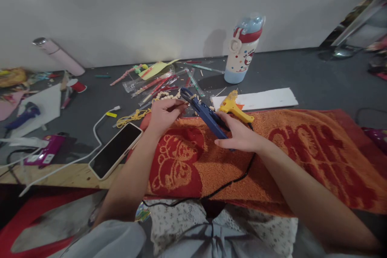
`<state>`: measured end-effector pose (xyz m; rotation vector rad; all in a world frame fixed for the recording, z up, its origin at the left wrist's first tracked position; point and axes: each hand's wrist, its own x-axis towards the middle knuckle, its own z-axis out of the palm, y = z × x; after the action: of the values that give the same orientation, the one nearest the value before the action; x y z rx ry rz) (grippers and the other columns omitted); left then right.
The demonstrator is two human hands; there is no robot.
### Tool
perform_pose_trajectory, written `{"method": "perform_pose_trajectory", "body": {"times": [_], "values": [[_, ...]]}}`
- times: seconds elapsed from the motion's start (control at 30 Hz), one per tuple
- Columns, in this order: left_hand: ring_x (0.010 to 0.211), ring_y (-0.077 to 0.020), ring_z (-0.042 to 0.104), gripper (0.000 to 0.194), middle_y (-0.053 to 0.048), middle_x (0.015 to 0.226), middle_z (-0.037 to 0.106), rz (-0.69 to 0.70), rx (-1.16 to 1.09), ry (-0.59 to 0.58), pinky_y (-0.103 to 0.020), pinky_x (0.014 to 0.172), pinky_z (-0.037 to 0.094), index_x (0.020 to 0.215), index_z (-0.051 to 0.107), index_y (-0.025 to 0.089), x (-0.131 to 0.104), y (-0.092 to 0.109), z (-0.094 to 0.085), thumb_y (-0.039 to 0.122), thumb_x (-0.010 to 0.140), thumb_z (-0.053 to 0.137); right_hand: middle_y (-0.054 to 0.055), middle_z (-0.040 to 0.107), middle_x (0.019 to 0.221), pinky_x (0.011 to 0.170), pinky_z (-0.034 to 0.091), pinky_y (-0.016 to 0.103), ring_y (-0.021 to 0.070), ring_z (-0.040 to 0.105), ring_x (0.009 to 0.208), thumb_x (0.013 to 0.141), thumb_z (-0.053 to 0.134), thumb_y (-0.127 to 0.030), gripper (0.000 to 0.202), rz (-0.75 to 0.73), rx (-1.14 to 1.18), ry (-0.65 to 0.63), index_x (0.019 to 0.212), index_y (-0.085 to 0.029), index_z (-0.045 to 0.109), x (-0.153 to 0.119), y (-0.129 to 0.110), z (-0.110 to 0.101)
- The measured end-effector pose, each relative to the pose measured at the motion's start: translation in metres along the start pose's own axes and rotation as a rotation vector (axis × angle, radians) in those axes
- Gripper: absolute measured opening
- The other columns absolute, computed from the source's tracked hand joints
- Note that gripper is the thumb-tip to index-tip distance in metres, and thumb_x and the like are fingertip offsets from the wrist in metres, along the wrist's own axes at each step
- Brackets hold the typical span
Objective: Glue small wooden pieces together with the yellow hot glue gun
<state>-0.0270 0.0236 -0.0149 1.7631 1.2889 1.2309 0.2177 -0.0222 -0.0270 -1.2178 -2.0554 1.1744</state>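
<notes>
My right hand [237, 133] is wrapped round a long dark blue tool [208, 119], which points up and left above the towel. At the tool's far end, my left hand [167, 113] is closed in a pinch on something too small to make out. Small pale beads or pieces [167, 94] lie just beyond the left fingers. A yellow glue gun [233, 107] rests beyond my right hand, its nozzle over a white strip [269, 98]. Under both hands spreads an orange and red towel [229, 169].
A cartoon bottle [243, 54] stands near the wall. A phone [116, 151] and white cable [96, 129] lie left of my left arm. Wrapped sticks [160, 86], yellow string [130, 117], a pink flask [62, 55] and a purple power strip [46, 149] are also there.
</notes>
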Motion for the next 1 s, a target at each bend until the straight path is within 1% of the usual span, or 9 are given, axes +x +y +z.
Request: {"method": "perform_pose_trajectory", "body": {"times": [0.2,0.33,0.43,0.53,0.6,0.7,0.8,0.9,1.0], "values": [[0.039,-0.0102,0.054,0.017,0.000,0.051,0.064,-0.045,-0.105,-0.043,-0.022,0.039,0.042,0.068,0.071,0.015,-0.0003,0.0050,0.0028,0.032,0.071,0.070,0.018,0.060,0.130,0.093,0.053,0.049,0.0358,0.060,0.117,0.069,0.070,-0.038,0.075,0.018,0.027,-0.006,0.134,-0.012,0.044,0.0002,0.0006,-0.0004],[0.039,-0.0106,0.054,0.028,-0.001,0.051,0.063,-0.066,-0.157,-0.084,-0.023,0.038,0.043,0.067,0.068,0.016,-0.0001,0.0056,0.0037,0.043,0.071,0.073,0.019,0.060,0.129,0.090,0.055,0.047,0.0357,0.060,0.116,0.070,0.070,-0.038,0.075,0.030,0.014,-0.002,0.135,-0.011,0.045,0.0001,0.0011,-0.0009],[0.038,-0.0101,0.053,0.034,-0.001,0.050,0.062,-0.091,-0.160,-0.116,-0.022,0.036,0.040,0.062,0.065,0.016,0.0001,0.0072,0.0028,0.049,0.071,0.072,0.019,0.060,0.128,0.088,0.056,0.047,0.0351,0.061,0.114,0.070,0.070,-0.039,0.075,0.019,0.004,0.002,0.134,-0.011,0.046,0.0002,0.0013,-0.0009],[0.035,-0.0074,0.047,0.034,-0.001,0.049,0.061,-0.090,-0.136,-0.117,-0.020,0.033,0.032,0.060,0.063,0.016,0.0005,0.0087,0.0008,0.047,0.072,0.071,0.018,0.062,0.125,0.085,0.057,0.046,0.0334,0.064,0.108,0.070,0.070,-0.040,0.073,0.015,0.000,0.007,0.134,-0.013,0.047,0.0003,0.0013,-0.0011],[0.034,-0.0059,0.043,0.034,-0.001,0.048,0.061,-0.071,-0.127,-0.116,-0.019,0.034,0.030,0.060,0.064,0.015,0.0012,0.0084,-0.0004,0.046,0.072,0.071,0.017,0.063,0.123,0.082,0.057,0.045,0.0333,0.064,0.106,0.070,0.070,-0.041,0.071,0.021,0.001,0.000,0.132,-0.014,0.048,0.0005,0.0013,-0.0013],[0.035,-0.0052,0.041,0.032,-0.001,0.049,0.061,-0.043,-0.120,-0.121,-0.020,0.036,0.030,0.061,0.065,0.015,0.0023,0.0057,-0.0015,0.044,0.073,0.070,0.017,0.063,0.123,0.081,0.057,0.045,0.0346,0.064,0.107,0.070,0.071,-0.044,0.072,0.015,0.002,-0.009,0.131,-0.013,0.049,0.0014,0.0021,-0.0014],[0.036,-0.0055,0.041,0.027,-0.001,0.049,0.061,-0.020,-0.096,-0.109,-0.020,0.038,0.031,0.065,0.069,0.015,0.0030,0.0030,-0.0023,0.040,0.073,0.070,0.017,0.064,0.123,0.086,0.055,0.047,0.0351,0.063,0.109,0.070,0.071,-0.047,0.073,-0.003,-0.010,-0.001,0.131,-0.013,0.049,0.0025,0.0040,-0.0012],[0.038,-0.0058,0.041,0.020,0.000,0.049,0.061,0.004,-0.057,-0.104,-0.021,0.040,0.033,0.068,0.071,0.015,0.0033,0.0015,-0.0034,0.033,0.074,0.067,0.018,0.064,0.123,0.090,0.053,0.048,0.0356,0.064,0.109,0.069,0.070,-0.048,0.073,0.010,-0.025,0.004,0.130,-0.012,0.050,0.0032,0.0063,-0.0007],[0.039,-0.0060,0.042,0.019,0.001,0.049,0.061,0.023,-0.015,-0.110,-0.021,0.042,0.035,0.066,0.071,0.015,0.0033,-0.0007,-0.0043,0.029,0.076,0.064,0.018,0.065,0.120,0.088,0.053,0.048,0.0351,0.065,0.105,0.070,0.068,-0.050,0.073,0.014,-0.037,-0.002,0.129,-0.010,0.052,0.0039,0.0073,-0.0002]]}}
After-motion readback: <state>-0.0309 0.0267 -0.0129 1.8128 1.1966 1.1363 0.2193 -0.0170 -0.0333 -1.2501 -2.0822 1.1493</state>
